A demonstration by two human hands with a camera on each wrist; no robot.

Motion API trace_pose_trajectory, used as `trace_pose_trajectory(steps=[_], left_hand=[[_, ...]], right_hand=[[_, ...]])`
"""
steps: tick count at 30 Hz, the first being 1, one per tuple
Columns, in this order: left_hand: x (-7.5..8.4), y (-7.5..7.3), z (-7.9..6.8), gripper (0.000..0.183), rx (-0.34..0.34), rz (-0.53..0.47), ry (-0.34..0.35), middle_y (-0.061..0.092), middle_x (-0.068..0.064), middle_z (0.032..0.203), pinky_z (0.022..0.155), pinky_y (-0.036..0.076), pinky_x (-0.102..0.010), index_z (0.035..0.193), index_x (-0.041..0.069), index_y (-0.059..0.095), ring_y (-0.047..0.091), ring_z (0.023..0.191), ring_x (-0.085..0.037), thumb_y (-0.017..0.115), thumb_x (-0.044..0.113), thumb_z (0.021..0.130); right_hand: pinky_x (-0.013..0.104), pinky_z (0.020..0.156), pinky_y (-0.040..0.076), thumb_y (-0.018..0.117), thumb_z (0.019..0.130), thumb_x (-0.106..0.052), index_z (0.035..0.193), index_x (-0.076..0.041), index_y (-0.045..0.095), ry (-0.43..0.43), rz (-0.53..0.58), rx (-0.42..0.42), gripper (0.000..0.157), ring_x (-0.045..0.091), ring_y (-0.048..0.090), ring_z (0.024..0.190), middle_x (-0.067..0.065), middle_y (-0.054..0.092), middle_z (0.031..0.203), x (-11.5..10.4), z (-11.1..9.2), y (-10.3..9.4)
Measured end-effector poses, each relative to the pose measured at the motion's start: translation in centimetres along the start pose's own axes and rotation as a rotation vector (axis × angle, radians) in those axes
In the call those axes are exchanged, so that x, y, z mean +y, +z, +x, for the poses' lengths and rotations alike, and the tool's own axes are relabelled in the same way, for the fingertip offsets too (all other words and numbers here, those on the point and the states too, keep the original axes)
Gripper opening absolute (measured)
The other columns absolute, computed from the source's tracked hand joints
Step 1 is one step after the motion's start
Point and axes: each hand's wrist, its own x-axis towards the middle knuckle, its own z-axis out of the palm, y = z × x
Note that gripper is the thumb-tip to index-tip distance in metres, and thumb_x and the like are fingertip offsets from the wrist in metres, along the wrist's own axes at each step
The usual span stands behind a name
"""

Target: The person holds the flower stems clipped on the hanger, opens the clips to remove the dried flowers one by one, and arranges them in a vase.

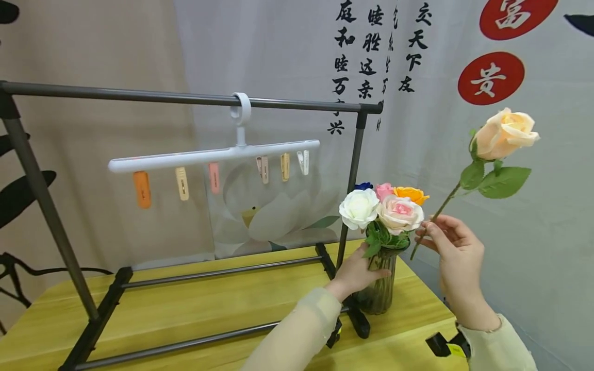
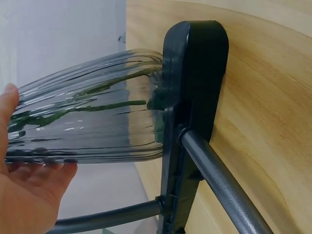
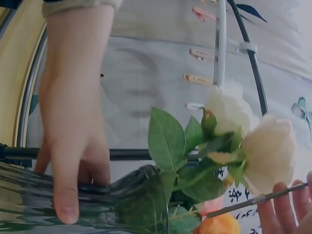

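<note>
A ribbed glass vase (image 1: 377, 288) stands at the table's right end, with stems visible inside it in the left wrist view. My left hand (image 1: 356, 272) grips it below the rim, thumb across the front. Out of its mouth rise a white rose (image 1: 359, 208), a pale pink rose (image 1: 400, 214), an orange rose (image 1: 411, 195), and partly hidden pink and blue blooms. To the right, my right hand (image 1: 459, 252) pinches the stem of a peach rose (image 1: 506, 135) between thumb and fingers. This rose tilts up and right, its stem's lower end beside the vase mouth, outside it.
A dark metal rack (image 1: 139, 95) spans the wooden table (image 1: 223, 304); its right foot (image 2: 195, 73) is close against the vase. From its top bar hangs a white hanger (image 1: 213, 154) with several clips, among them an orange clip (image 1: 142, 189). A printed curtain (image 1: 287, 56) hangs behind.
</note>
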Motion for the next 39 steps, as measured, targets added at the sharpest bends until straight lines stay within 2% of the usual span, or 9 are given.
trace_pose_trajectory(steps=[7,13,16,19,23,27,32,34,39], left_hand=[[0.4,0.0,0.0,0.082,0.005,-0.008,-0.019,0.041,0.003,0.149,0.101,0.043,-0.039,0.153,0.026,0.026,0.047,0.129,-0.019,0.069,0.047,0.087],[0.5,0.0,0.1,0.077,0.015,-0.007,-0.028,0.045,0.004,0.145,0.100,0.043,-0.038,0.150,0.022,0.032,0.048,0.128,-0.017,0.070,0.046,0.087],[0.5,0.1,0.0,0.075,0.011,-0.024,-0.037,0.048,0.003,0.142,0.100,0.044,-0.038,0.149,0.021,0.034,0.049,0.126,-0.017,0.070,0.046,0.087],[0.5,0.2,-0.1,0.074,0.008,-0.028,-0.062,0.051,0.002,0.138,0.098,0.045,-0.037,0.146,0.018,0.037,0.051,0.123,-0.017,0.070,0.047,0.087],[0.5,0.2,-0.1,0.072,0.018,-0.002,-0.076,0.054,0.002,0.131,0.095,0.047,-0.035,0.142,0.015,0.040,0.055,0.118,-0.015,0.070,0.049,0.086],[0.5,0.2,0.1,0.073,0.023,0.026,-0.073,0.055,0.001,0.130,0.093,0.048,-0.033,0.141,0.014,0.040,0.056,0.116,-0.015,0.070,0.050,0.085],[0.4,0.2,0.3,0.075,0.024,0.041,-0.089,0.054,0.001,0.130,0.092,0.049,-0.033,0.142,0.014,0.039,0.056,0.115,-0.014,0.070,0.052,0.084],[0.3,0.2,0.2,0.075,0.024,0.045,-0.094,0.054,0.002,0.130,0.092,0.049,-0.032,0.142,0.015,0.039,0.056,0.115,-0.013,0.069,0.052,0.084],[0.3,0.2,0.0,0.074,0.023,0.044,-0.091,0.054,0.001,0.131,0.092,0.049,-0.032,0.142,0.014,0.039,0.056,0.115,-0.015,0.069,0.052,0.086]], right_hand=[[0.026,0.061,0.057,0.067,0.089,0.002,0.105,0.012,0.061,0.036,0.002,0.079,0.020,0.017,0.068,0.076,0.012,0.067,0.092,0.9,2.5,0.1],[0.022,0.062,0.056,0.062,0.092,0.002,0.102,0.003,0.063,0.055,-0.078,0.084,0.010,0.012,0.065,0.074,0.007,0.064,0.091,3.0,3.5,-0.4],[0.022,0.064,0.056,0.059,0.093,0.004,0.101,-0.001,0.063,0.060,-0.135,0.051,0.009,0.011,0.065,0.075,0.005,0.065,0.090,4.3,3.2,-1.0],[0.021,0.068,0.055,0.059,0.094,0.003,0.103,0.000,0.063,0.035,-0.265,-0.011,0.010,0.007,0.066,0.075,-0.002,0.067,0.088,5.4,2.6,-1.6],[0.014,0.066,0.051,0.062,0.093,-0.001,0.102,0.005,0.066,-0.069,-0.518,-0.077,0.012,0.000,0.065,0.075,-0.012,0.068,0.084,6.6,1.9,-2.3],[0.011,0.066,0.046,0.067,0.092,-0.007,0.098,0.004,0.069,-0.163,-0.680,-0.096,0.013,-0.004,0.060,0.079,-0.006,0.068,0.086,7.8,1.1,-3.0],[0.024,0.078,0.041,0.070,0.088,-0.001,0.091,0.005,0.069,-0.222,-0.766,-0.130,0.007,0.004,0.051,0.095,0.013,0.064,0.102,9.2,0.5,-3.6],[0.035,0.081,0.039,0.070,0.087,0.000,0.090,0.006,0.069,-0.196,-0.774,-0.147,0.007,0.011,0.047,0.102,0.017,0.061,0.110,9.5,0.4,-3.6],[0.047,0.084,0.038,0.066,0.093,-0.009,0.097,0.010,0.068,-0.080,-0.792,-0.168,0.020,0.022,0.045,0.108,0.018,0.056,0.118,9.2,0.1,-3.5]])
